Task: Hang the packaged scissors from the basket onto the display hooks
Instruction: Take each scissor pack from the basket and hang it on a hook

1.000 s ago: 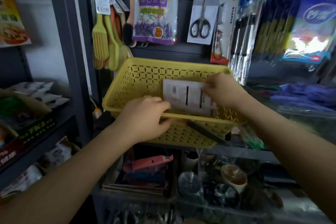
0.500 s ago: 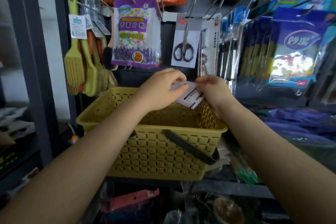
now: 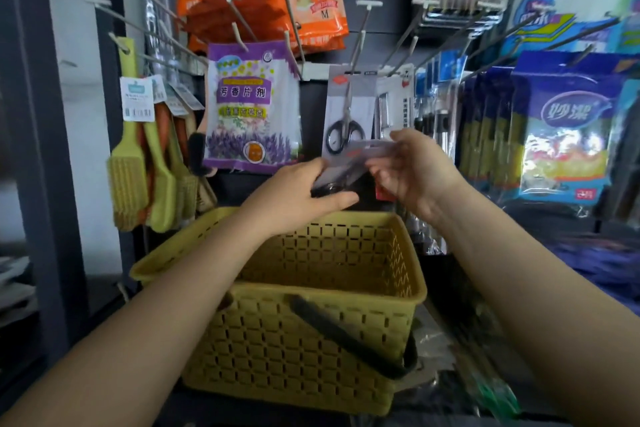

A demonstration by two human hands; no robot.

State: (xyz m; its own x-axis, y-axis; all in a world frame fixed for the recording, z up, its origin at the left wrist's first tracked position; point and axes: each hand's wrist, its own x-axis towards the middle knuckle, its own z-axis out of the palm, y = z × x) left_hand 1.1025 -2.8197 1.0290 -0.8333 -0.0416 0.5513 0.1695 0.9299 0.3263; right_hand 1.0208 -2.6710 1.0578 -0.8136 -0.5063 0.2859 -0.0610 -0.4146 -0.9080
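Both hands clamp scissors pack [image 3: 349, 163] above basket [image 3: 408, 291]: left hand [image 3: 304, 194] low end, right hand [image 3: 412, 166] top. Mid-hang; next, thread hole onto hook [image 3: 358, 42] w/ hung scissors [image 3: 346, 118].

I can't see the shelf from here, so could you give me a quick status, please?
Left hand and right hand both hold the scissors pack above the basket. Not yet on a hook. One pack hangs behind.

The scissors pack [image 3: 360, 158] is held between the left hand [image 3: 298, 194] and right hand [image 3: 415, 170], above the basket [image 3: 311, 322], before the hung scissors [image 3: 346, 114].
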